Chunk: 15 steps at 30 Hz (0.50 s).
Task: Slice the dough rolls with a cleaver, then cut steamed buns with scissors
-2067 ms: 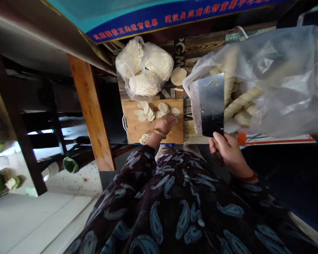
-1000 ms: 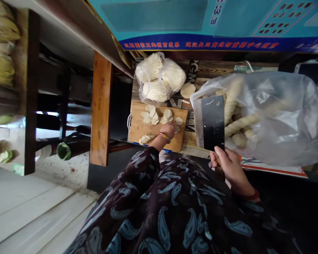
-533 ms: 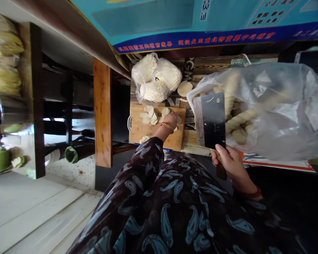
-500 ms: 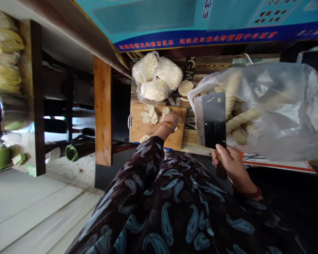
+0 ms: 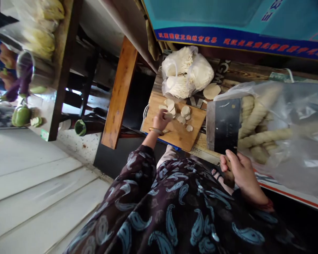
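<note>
My left hand is over the left part of the wooden cutting board, its fingers curled round pale round slices at the near edge of a small pile. More pale slices lie in a loose cluster to the right, with a single one apart. My right hand grips the wooden handle of a cleaver. Its broad dark blade is raised flat towards me, right of the board, in front of a clear plastic bag of pale twisted rolls.
Behind the board stands a plastic bag of enoki mushrooms, with a large pale disc beside it. On the left, a shelf bears eggplants, a green squash and bags. A blue printed panel hangs over the back.
My left hand has moved from the right slices to the left side of the board. The view has shifted and tilted. The cleaver stays in my right hand.
</note>
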Each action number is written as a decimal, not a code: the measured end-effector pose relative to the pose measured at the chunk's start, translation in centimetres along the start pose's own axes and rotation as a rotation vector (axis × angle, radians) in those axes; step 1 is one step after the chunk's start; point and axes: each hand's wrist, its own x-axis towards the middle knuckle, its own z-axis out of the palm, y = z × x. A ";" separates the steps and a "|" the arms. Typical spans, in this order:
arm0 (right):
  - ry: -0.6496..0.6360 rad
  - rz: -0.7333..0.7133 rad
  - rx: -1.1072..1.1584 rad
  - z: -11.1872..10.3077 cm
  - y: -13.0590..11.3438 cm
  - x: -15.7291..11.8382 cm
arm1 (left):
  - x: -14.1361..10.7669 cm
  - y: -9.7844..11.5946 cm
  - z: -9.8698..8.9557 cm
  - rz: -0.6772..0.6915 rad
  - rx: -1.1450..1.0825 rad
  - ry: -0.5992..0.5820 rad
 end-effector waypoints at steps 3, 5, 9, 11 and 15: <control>-0.048 0.045 0.026 1.1 -0.6 0.6 | 1.7 -4.0 -3.8 -0.105 -0.048 0.165; -0.072 0.052 0.005 1.9 -1.0 0.9 | 3.2 -5.7 -4.9 -0.114 -0.003 0.153; -0.097 0.083 -0.007 3.0 -1.3 1.5 | 6.1 -7.1 -4.7 -0.012 0.116 0.020; -0.087 0.094 -0.011 3.4 -1.4 1.7 | 7.1 -7.2 -4.3 0.018 0.160 -0.036; -0.043 0.105 -0.012 4.1 -1.9 1.9 | 8.0 -6.6 -3.9 0.098 0.177 -0.141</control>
